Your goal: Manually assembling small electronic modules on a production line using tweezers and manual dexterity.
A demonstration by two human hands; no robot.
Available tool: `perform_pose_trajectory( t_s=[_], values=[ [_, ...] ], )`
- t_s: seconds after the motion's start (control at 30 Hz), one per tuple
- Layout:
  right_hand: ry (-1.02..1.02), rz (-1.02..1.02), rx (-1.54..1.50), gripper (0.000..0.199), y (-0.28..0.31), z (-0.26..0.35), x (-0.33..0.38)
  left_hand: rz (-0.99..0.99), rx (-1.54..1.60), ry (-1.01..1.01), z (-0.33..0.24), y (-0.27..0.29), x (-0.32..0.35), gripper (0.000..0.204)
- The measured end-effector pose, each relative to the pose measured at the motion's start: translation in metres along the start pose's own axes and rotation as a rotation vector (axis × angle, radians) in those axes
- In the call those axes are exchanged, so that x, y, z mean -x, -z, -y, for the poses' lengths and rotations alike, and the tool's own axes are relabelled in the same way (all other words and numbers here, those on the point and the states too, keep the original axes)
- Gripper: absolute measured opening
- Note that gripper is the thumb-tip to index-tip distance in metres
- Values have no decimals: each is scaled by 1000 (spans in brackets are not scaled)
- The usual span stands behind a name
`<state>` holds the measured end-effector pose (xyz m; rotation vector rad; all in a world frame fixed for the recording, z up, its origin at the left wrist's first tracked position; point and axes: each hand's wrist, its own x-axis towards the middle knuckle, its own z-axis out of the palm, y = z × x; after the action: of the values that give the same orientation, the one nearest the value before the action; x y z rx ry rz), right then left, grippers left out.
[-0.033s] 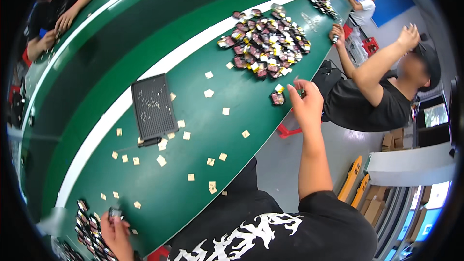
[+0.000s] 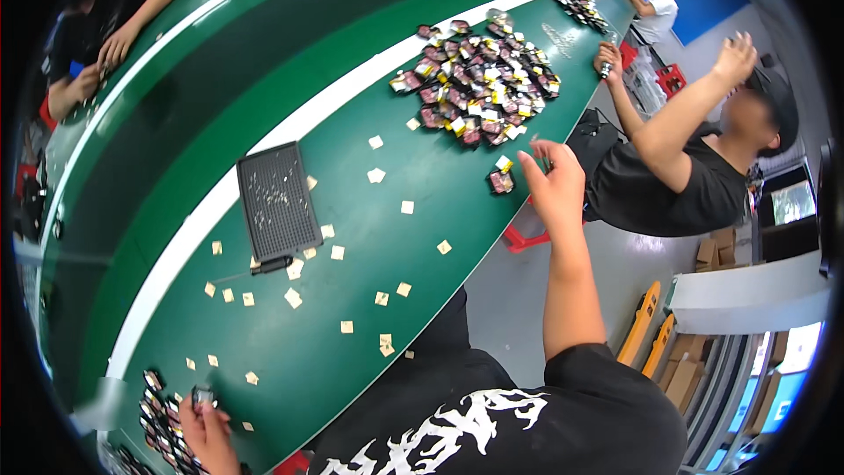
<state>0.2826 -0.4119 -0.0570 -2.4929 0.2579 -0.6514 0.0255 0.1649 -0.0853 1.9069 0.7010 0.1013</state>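
Note:
My left hand (image 2: 209, 431) is closed around a small dark part with a pale face (image 2: 204, 397), just beside a pile of small black parts (image 2: 163, 413) at the lower left of the green table (image 2: 290, 361). Over the table's near edge, my right hand (image 2: 558, 180) is held with thumb and fingers apart, and I see nothing in it. Left of its thumb lies one small black-and-pink part with a yellow-and-white tab (image 2: 501, 181). Farther off is a large heap of similar parts (image 2: 483, 79).
A black ridged tray (image 2: 280, 193) holding tiny bits lies mid-table. Several cream paper squares (image 2: 293, 298) are scattered around it. A co-worker in black (image 2: 668, 167) sits at the right, arms raised. Another person's hands (image 2: 110, 57) work across the table at the upper left.
My left hand has shifted slightly left, toward the pile beside it, with the small dark part still in its fingers. My right hand has hardly moved.

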Motion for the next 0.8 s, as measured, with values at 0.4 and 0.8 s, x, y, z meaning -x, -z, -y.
perform_pose_trajectory(
  t_s=[0.4,0.8],
  values=[
    [145,422,80,60,-16,3,-73,-56,-738,8,-84,14,13,35],
    [474,487,-132,61,6,86,10,68,97,-89,-105,-86,21,45]
  ],
)
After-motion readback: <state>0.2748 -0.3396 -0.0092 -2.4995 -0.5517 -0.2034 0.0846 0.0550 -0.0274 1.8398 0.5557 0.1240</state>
